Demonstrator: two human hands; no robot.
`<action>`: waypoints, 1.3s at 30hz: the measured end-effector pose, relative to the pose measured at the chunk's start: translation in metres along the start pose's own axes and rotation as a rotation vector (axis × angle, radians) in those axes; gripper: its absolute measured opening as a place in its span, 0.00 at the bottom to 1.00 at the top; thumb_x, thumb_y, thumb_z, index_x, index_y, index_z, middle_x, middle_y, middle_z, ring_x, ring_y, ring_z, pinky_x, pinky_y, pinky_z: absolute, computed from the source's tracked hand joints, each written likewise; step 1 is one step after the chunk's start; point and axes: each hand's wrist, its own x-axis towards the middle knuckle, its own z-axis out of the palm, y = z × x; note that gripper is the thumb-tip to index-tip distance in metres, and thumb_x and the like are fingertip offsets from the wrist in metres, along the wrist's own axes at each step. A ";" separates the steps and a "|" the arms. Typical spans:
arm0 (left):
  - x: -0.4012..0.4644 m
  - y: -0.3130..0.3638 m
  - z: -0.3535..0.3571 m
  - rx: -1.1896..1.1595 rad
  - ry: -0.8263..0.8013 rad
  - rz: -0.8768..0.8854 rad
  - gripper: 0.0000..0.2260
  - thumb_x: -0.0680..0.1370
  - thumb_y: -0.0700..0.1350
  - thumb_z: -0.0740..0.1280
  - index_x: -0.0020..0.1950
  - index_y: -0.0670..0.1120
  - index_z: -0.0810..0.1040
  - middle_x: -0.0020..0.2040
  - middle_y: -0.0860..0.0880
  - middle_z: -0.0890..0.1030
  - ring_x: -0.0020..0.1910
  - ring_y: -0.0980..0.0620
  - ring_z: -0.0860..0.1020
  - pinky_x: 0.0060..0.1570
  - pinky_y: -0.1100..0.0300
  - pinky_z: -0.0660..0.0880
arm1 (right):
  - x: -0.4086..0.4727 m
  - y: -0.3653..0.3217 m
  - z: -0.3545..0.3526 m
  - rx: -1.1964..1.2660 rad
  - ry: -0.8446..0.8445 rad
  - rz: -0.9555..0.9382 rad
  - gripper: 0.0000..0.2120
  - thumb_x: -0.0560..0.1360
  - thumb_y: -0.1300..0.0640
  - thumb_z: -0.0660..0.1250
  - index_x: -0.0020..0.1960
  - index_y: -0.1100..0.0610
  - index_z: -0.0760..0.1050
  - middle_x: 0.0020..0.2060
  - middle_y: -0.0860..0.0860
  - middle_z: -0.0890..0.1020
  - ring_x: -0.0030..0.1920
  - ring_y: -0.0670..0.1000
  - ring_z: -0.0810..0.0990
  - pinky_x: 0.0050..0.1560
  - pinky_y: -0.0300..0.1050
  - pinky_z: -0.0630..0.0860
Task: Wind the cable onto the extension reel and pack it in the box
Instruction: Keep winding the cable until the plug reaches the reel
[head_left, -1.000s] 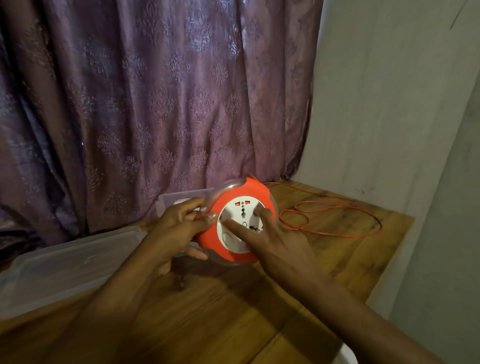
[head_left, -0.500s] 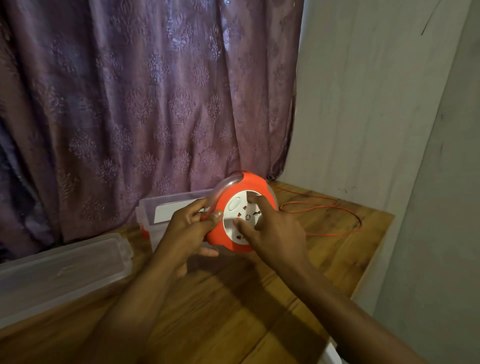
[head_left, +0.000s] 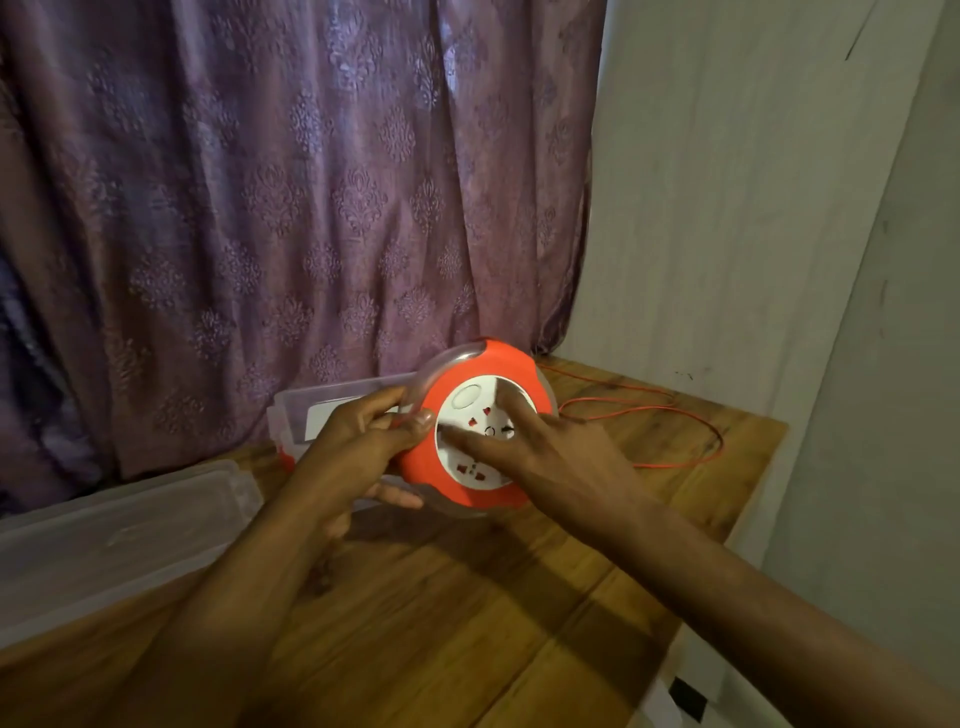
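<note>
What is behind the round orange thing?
Behind the orange reel stands a clear plastic box, in front of the purple curtain. The reel and the left hand cover much of the box, so what is inside it stays hidden.

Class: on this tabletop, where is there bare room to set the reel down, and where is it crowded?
Bare wood lies in front of the reel, between the two forearms, down to the table near edge. Crowded: loose cable loops right of the reel; the box stands behind the left hand; the lid fills the left side.
</note>
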 end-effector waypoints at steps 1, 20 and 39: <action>-0.001 0.000 0.001 -0.009 0.001 0.006 0.18 0.77 0.46 0.70 0.67 0.51 0.77 0.56 0.48 0.84 0.50 0.45 0.85 0.30 0.51 0.82 | 0.001 -0.002 0.002 0.020 0.004 0.054 0.29 0.74 0.52 0.55 0.72 0.35 0.56 0.63 0.57 0.72 0.33 0.59 0.80 0.26 0.47 0.73; -0.001 -0.022 0.026 -0.045 0.138 0.062 0.20 0.77 0.46 0.70 0.69 0.52 0.75 0.62 0.48 0.82 0.53 0.43 0.83 0.32 0.50 0.83 | 0.016 -0.024 0.024 0.671 0.187 0.744 0.34 0.66 0.29 0.62 0.70 0.35 0.63 0.53 0.50 0.83 0.54 0.57 0.79 0.50 0.50 0.77; -0.003 -0.006 0.017 -0.045 0.075 0.052 0.13 0.77 0.47 0.70 0.61 0.55 0.78 0.57 0.49 0.83 0.46 0.48 0.86 0.29 0.52 0.82 | -0.010 0.001 -0.013 0.062 0.009 0.056 0.30 0.72 0.55 0.44 0.71 0.38 0.63 0.69 0.61 0.68 0.38 0.62 0.80 0.27 0.47 0.71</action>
